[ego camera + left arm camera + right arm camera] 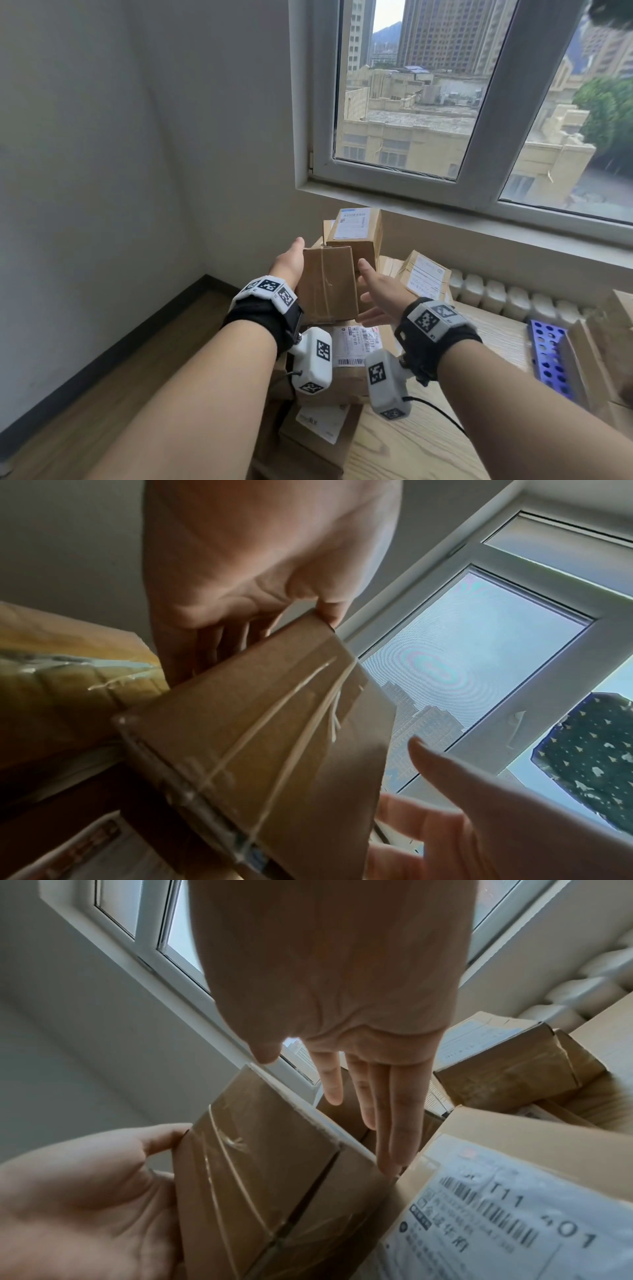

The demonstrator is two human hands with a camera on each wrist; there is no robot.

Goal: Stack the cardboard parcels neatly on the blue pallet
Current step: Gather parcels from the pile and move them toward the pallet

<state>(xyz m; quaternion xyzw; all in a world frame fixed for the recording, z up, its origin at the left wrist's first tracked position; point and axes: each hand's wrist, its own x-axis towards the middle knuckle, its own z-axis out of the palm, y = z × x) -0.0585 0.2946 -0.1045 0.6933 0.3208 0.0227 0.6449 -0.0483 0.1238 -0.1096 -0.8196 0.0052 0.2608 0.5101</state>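
My left hand point(291, 260) grips a small brown taped parcel point(327, 284), held up above a pile of parcels. In the left wrist view its thumb sits at the far top edge of the parcel point(274, 737) and its fingers point(219, 642) curl behind it. My right hand point(373, 291) is open with straight fingers, close beside the parcel's right side. In the right wrist view its fingertips point(387, 1167) reach down between the parcel point(260, 1164) and a labelled parcel point(496, 1204). A blue pallet point(548, 356) with round holes lies at the right.
Below my hands is a pile of labelled cardboard parcels point(356, 346), with a taller one point(356, 229) behind and another point(424, 274) to the right. They sit on a wooden table point(428, 438). More cardboard point(609, 342) crowds the pallet. A white radiator point(507, 298) runs under the window.
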